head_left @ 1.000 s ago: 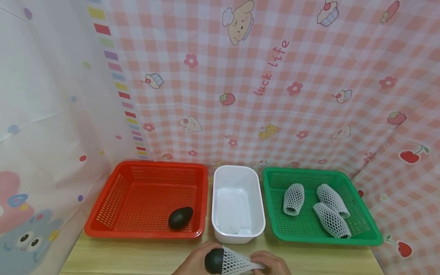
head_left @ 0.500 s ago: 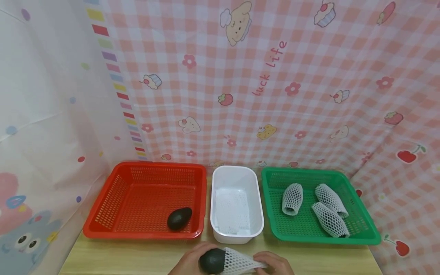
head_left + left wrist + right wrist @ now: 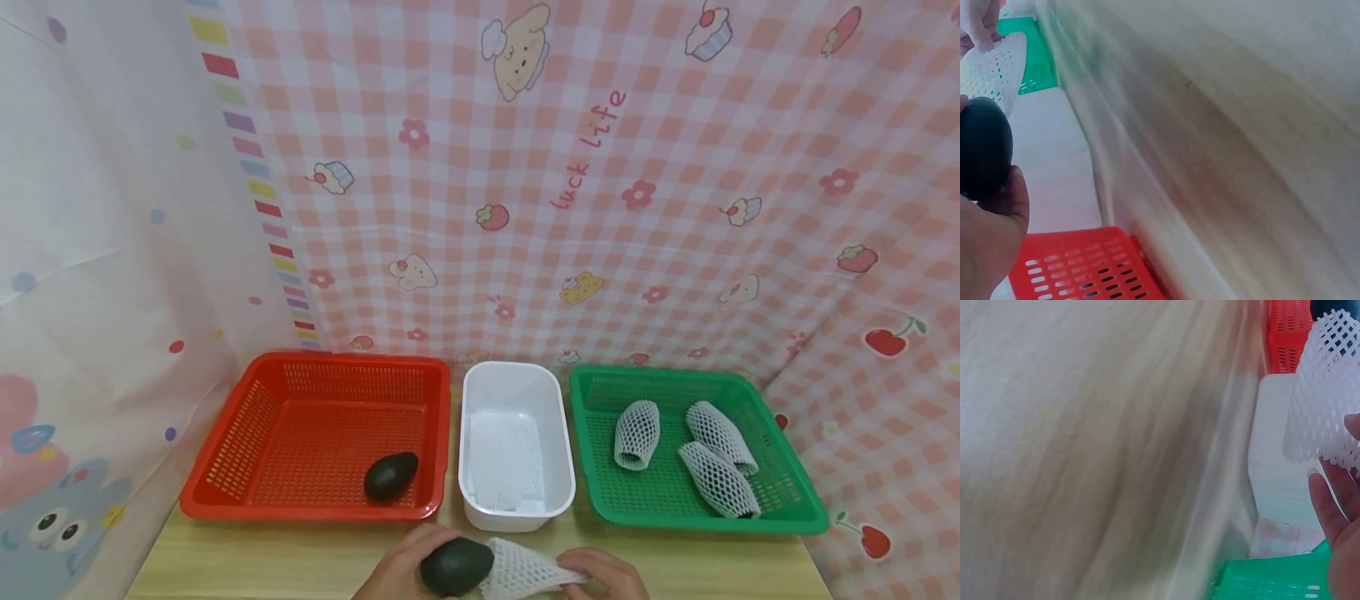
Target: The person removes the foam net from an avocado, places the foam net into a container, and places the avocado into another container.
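A dark avocado (image 3: 457, 567) is gripped by my left hand (image 3: 401, 567) near the table's front edge. In the left wrist view the avocado (image 3: 984, 149) shows its bare dark skin, with fingers around its underside. Just right of it, a white foam net sleeve (image 3: 519, 570) hangs from my right hand (image 3: 606, 573), which pinches its far end. The sleeve's wide mouth faces the avocado's tip; whether they still touch I cannot tell. In the right wrist view the sleeve (image 3: 1325, 394) looks limp and flattened.
A red basket (image 3: 318, 510) at left holds another bare avocado (image 3: 391, 477). The white tub (image 3: 517, 521) in the middle has white net material at its bottom. At right, a green basket (image 3: 712, 527) contains three netted pieces (image 3: 637, 433). A patterned cloth hangs behind.
The avocado has come out of the foam net sleeve, moving left with my left hand. My right hand has shifted slightly right, keeping the sleeve's end.
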`<state>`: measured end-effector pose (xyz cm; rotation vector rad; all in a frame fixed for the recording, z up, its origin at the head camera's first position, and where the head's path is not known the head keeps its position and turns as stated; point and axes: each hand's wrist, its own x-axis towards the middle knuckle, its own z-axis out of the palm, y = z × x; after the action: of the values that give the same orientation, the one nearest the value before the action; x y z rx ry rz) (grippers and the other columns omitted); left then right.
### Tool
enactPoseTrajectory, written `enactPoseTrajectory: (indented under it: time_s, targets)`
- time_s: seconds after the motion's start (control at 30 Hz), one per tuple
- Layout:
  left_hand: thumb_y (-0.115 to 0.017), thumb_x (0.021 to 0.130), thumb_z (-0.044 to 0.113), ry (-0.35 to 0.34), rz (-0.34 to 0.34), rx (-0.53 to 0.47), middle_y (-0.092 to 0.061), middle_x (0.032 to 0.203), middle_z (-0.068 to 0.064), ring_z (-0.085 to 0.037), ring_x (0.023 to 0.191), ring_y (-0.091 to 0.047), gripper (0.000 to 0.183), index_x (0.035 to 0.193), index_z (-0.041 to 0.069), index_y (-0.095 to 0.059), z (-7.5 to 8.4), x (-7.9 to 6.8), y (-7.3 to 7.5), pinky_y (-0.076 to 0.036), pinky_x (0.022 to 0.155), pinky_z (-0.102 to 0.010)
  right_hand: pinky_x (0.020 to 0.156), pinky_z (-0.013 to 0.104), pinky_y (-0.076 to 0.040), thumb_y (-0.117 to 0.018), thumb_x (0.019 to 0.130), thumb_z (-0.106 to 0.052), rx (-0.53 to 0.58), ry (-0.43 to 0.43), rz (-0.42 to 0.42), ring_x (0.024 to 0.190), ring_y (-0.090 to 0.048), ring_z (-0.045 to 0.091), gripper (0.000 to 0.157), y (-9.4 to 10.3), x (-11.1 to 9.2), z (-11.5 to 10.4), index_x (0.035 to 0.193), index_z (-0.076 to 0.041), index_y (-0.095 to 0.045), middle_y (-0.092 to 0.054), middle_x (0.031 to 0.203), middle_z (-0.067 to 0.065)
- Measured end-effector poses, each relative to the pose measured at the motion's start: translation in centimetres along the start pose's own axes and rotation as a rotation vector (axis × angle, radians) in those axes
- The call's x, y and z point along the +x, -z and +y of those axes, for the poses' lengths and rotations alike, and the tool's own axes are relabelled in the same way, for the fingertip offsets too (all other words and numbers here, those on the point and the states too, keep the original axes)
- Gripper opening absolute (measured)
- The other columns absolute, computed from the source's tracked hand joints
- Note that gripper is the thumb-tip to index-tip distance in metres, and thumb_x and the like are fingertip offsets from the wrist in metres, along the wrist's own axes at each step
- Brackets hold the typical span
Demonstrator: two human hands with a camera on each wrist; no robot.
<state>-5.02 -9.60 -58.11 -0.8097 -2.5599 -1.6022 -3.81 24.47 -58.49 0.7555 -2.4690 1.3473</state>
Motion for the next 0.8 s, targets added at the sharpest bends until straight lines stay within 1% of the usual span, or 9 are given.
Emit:
enactPoseTrajectory:
  time_s: [0.1, 0.17, 0.23, 0.33, 0.4, 0.47, 0.6, 0.7, 0.8]
  targets:
    - [-0.093, 0.078, 0.039, -0.002, 0.001, -0.003, -0.064, 0.129, 0.012, -0.011, 0.112, -0.062, 0.065, 0.136, 0.027, -0.065, 0.4, 0.0, 0.4, -0.052, 0.096, -0.032, 0.079, 0.015, -0.054, -0.084, 0.074, 0.013, -0.006, 0.077, 0.023, 0.093, -0.072, 0.008, 0.042, 0.2, 0.2, -0.1, 0.108, -0.012, -0.078, -0.077, 0.104, 0.005]
    - [-0.094, 0.077, 0.037, -0.006, 0.003, 0.009, -0.063, 0.129, 0.013, -0.01, 0.112, -0.061, 0.065, 0.135, 0.027, -0.065, 0.6, 0.0, 0.7, -0.052, 0.096, -0.031, 0.08, 0.014, -0.054, -0.084, 0.071, 0.015, -0.007, 0.144, 0.049, 0.092, -0.073, 0.01, 0.044, 0.4, 0.4, -0.1, 0.108, -0.008, -0.077, -0.077, 0.104, 0.007]
    - [-0.095, 0.075, 0.033, -0.032, 0.014, 0.037, -0.063, 0.129, 0.012, -0.01, 0.112, -0.061, 0.067, 0.135, 0.024, -0.066, 0.8, 0.1, 0.9, -0.052, 0.096, -0.032, 0.081, 0.014, -0.054, -0.084, 0.071, 0.015, -0.003, 0.2, 0.075, 0.091, -0.073, 0.012, 0.044, 0.6, 0.7, -0.1, 0.109, -0.007, -0.077, -0.077, 0.104, 0.007]
    - [-0.098, 0.07, 0.022, -0.088, 0.044, 0.095, -0.064, 0.129, 0.007, -0.012, 0.112, -0.062, 0.074, 0.137, 0.022, -0.065, 1.1, 0.1, 1.3, -0.054, 0.094, -0.032, 0.079, 0.016, -0.054, -0.085, 0.074, 0.011, 0.013, 0.263, 0.107, 0.087, -0.074, 0.016, 0.041, 0.9, 1.2, -0.3, 0.11, -0.007, -0.077, -0.077, 0.102, 0.008]
    - [-0.1, 0.066, 0.016, -0.109, 0.063, 0.126, -0.065, 0.13, 0.004, -0.014, 0.113, -0.062, 0.079, 0.137, 0.021, -0.065, 1.3, 0.1, 1.6, -0.055, 0.094, -0.034, 0.078, 0.016, -0.054, -0.084, 0.076, 0.01, 0.027, 0.268, 0.114, 0.086, -0.074, 0.017, 0.04, 1.2, 1.4, -0.6, 0.111, -0.009, -0.077, -0.077, 0.101, 0.009]
    - [-0.1, 0.063, 0.013, -0.106, 0.076, 0.147, -0.065, 0.131, 0.002, -0.017, 0.115, -0.063, 0.082, 0.137, 0.022, -0.065, 1.5, 0.2, 1.8, -0.056, 0.095, -0.037, 0.078, 0.017, -0.055, -0.084, 0.075, 0.012, 0.039, 0.252, 0.121, 0.085, -0.074, 0.017, 0.042, 1.3, 1.7, -1.1, 0.11, -0.011, -0.077, -0.077, 0.1, 0.009]
    - [-0.1, 0.062, 0.012, -0.074, 0.099, 0.174, -0.066, 0.133, 0.005, -0.017, 0.118, -0.063, 0.083, 0.137, 0.025, -0.065, 1.9, 0.4, 2.5, -0.056, 0.096, -0.041, 0.077, 0.015, -0.054, -0.085, 0.071, 0.016, 0.029, 0.162, 0.137, 0.086, -0.073, 0.013, 0.05, 1.6, 1.9, -2.2, 0.107, -0.017, -0.078, -0.077, 0.1, 0.005]
    - [-0.1, 0.062, 0.01, -0.104, 0.123, 0.179, -0.065, 0.133, 0.007, -0.016, 0.118, -0.062, 0.087, 0.139, 0.028, -0.063, 1.9, 0.6, 3.1, -0.056, 0.097, -0.039, 0.076, 0.015, -0.053, -0.087, 0.068, 0.017, 0.029, 0.135, 0.163, 0.085, -0.072, 0.01, 0.051, 1.7, 2.3, -2.7, 0.105, -0.018, -0.078, -0.077, 0.099, 0.001]
    - [-0.099, 0.062, 0.008, -0.158, 0.148, 0.176, -0.064, 0.132, 0.006, -0.014, 0.118, -0.061, 0.089, 0.14, 0.024, -0.061, 1.8, 0.7, 3.9, -0.055, 0.098, -0.034, 0.075, 0.016, -0.053, -0.085, 0.066, 0.021, 0.063, 0.173, 0.196, 0.083, -0.071, 0.011, 0.053, 1.9, 3.1, -3.1, 0.105, -0.014, -0.078, -0.076, 0.098, 0.004]
